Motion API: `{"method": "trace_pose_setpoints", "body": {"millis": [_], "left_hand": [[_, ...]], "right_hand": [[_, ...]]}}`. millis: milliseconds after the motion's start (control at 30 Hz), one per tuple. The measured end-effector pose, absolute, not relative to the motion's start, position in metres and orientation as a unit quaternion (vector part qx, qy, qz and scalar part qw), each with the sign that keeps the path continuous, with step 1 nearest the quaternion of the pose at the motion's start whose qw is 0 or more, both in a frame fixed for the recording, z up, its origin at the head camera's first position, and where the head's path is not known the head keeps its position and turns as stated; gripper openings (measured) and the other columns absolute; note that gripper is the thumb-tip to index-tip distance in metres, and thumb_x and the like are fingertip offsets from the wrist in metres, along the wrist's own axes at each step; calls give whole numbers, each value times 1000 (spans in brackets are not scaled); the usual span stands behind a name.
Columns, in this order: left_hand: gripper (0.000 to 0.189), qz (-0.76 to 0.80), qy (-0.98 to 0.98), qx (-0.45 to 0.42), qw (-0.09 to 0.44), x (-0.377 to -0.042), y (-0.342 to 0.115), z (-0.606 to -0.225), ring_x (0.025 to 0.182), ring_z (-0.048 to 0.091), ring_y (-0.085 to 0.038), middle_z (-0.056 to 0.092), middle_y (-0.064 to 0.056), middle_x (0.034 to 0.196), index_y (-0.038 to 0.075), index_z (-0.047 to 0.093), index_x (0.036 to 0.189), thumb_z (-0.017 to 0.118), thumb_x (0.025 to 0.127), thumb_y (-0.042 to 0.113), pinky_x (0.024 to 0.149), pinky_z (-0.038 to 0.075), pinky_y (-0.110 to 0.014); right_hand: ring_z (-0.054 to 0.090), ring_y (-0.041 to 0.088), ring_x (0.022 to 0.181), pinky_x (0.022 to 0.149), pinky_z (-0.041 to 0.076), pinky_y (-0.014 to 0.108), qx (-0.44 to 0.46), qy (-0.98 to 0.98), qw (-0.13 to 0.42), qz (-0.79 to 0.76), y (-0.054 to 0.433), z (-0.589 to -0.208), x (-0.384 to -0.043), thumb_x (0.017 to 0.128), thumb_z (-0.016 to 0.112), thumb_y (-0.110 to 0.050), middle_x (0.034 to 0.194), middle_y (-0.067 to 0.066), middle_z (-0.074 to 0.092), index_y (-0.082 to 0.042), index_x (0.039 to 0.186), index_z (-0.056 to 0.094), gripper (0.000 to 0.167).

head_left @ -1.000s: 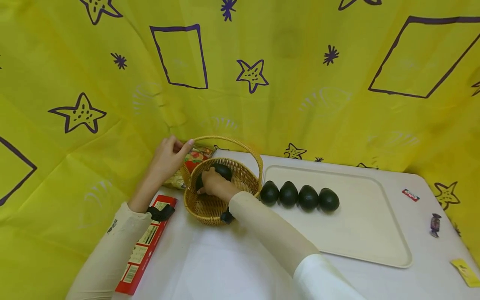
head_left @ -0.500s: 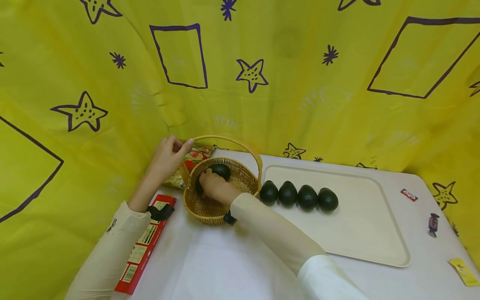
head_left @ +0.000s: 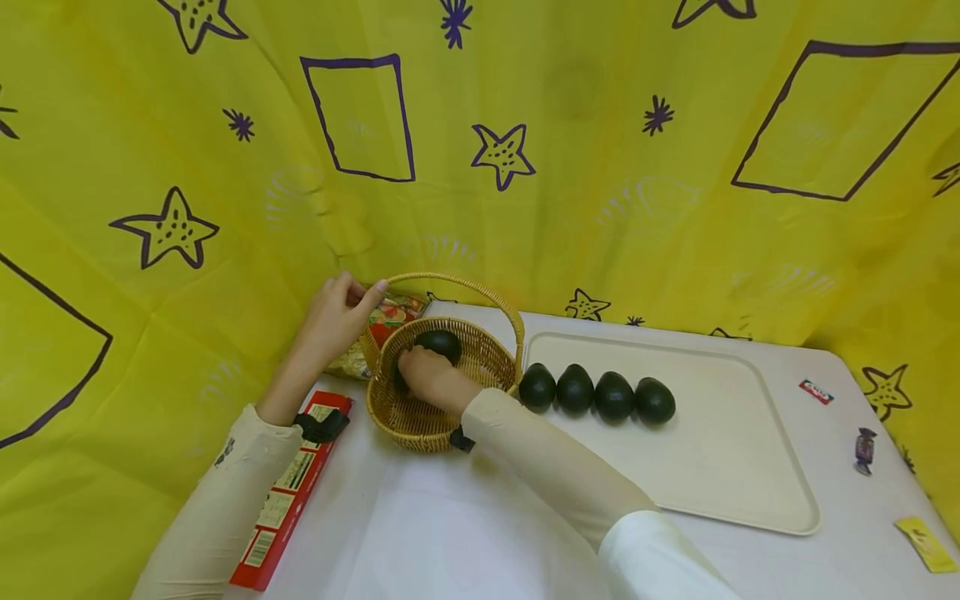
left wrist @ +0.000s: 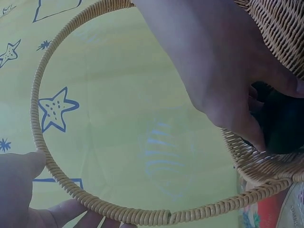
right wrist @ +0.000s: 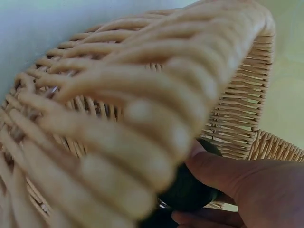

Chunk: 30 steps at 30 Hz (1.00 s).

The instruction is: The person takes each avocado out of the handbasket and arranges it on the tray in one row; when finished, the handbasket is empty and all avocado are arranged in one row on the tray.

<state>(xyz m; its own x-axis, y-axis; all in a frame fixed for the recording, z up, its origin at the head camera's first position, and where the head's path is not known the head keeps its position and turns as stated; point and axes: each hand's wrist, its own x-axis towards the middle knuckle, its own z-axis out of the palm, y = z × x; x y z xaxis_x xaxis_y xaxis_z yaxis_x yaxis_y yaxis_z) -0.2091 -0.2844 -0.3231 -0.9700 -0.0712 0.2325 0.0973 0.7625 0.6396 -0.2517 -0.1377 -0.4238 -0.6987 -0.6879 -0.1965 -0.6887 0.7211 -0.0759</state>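
A wicker basket (head_left: 408, 427) with a tall arched handle (head_left: 480, 287) stands on the white table. My left hand (head_left: 335, 319) holds that handle on its left side; in the left wrist view the thumb lies on one side and the fingers curl behind it. Inside the basket, my right hand (head_left: 432, 375) grips a dark green avocado (left wrist: 285, 121), with thumb and fingers around it in the right wrist view. Another avocado (head_left: 442, 342) lies just behind that hand in the basket. Several more avocados (head_left: 576, 390) line the left part of a cream tray (head_left: 720, 467).
Shiny food packets (head_left: 396, 310) sit behind the basket at the left. A long red box (head_left: 288, 496) lies under the left forearm. Small wrapped sweets, including a purple one (head_left: 865, 451) and a yellow one (head_left: 927, 543), lie right of the tray. A yellow curtain (head_left: 570, 217) hangs behind.
The right hand's fingers have drawn in around the avocado at the basket's left side. The left hand stays on the handle, and the row on the tray is unchanged.
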Motion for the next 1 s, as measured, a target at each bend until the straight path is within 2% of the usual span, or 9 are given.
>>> {"method": "trace_pose_setpoints", "body": {"millis": [100, 200, 333, 500, 567, 700, 867, 1000], "left_hand": [[59, -345, -931, -9, 121, -209, -284, -324, 100, 55, -38, 56, -23, 111, -2, 56, 108, 49, 109, 57, 86, 45, -48], [60, -346, -931, -11, 119, -210, -283, -325, 101, 56, -38, 56, -24, 112, -2, 55, 108, 49, 109, 57, 87, 46, -49], [60, -348, -930, -7, 119, -209, -283, -324, 102, 55, -37, 55, -23, 113, -2, 56, 108, 48, 109, 58, 86, 45, -47], [59, -351, -929, -9, 117, -207, -284, -323, 101, 55, -36, 56, -23, 113, -2, 55, 108, 48, 109, 57, 84, 44, -45], [59, -350, -929, -12, 115, -206, -284, -323, 100, 55, -37, 56, -23, 113, -2, 55, 109, 48, 109, 57, 84, 45, -45], [61, -348, -931, -11, 111, -206, -283, -323, 101, 55, -37, 55, -23, 115, -2, 55, 111, 47, 109, 59, 85, 45, -46], [64, -351, -930, -4, 107, -206, -281, -324, 104, 54, -36, 53, -23, 118, -2, 56, 113, 47, 108, 61, 86, 44, -47], [61, -350, -929, -10, 119, -206, -281, -324, 99, 55, -36, 55, -23, 114, -2, 55, 110, 48, 108, 59, 82, 44, -45]], "right_hand": [[68, 24, 118, 90, 60, 34, -382, 918, 104, -4, -133, -423, -251, 97, 80, -26, 132, 11, 68, -9, 131, 67, 41], [71, 22, 112, 86, 60, 32, -386, 915, 111, -27, -126, -422, -249, 96, 81, -25, 124, 9, 72, -10, 119, 71, 30], [75, 22, 103, 80, 60, 29, -400, 907, 120, -49, -118, -421, -246, 94, 83, -27, 113, 11, 75, -7, 112, 72, 28], [75, 23, 105, 83, 60, 28, -413, 902, 120, -39, -113, -421, -239, 94, 82, -32, 115, 13, 75, -5, 125, 68, 43], [75, 22, 104, 81, 60, 27, -406, 905, 122, -42, -110, -423, -236, 95, 81, -33, 115, 13, 75, -6, 125, 67, 43], [75, 19, 99, 78, 59, 25, -388, 909, 131, -77, -100, -426, -235, 95, 80, -32, 111, 11, 76, -7, 116, 71, 34], [71, 26, 118, 94, 58, 32, -382, 902, 150, -136, -80, -425, -231, 97, 78, -30, 128, 17, 72, -4, 135, 63, 49], [66, 28, 128, 103, 55, 36, -392, 889, 148, -187, -60, -421, -225, 98, 77, -29, 140, 17, 67, -2, 150, 53, 63]]}}
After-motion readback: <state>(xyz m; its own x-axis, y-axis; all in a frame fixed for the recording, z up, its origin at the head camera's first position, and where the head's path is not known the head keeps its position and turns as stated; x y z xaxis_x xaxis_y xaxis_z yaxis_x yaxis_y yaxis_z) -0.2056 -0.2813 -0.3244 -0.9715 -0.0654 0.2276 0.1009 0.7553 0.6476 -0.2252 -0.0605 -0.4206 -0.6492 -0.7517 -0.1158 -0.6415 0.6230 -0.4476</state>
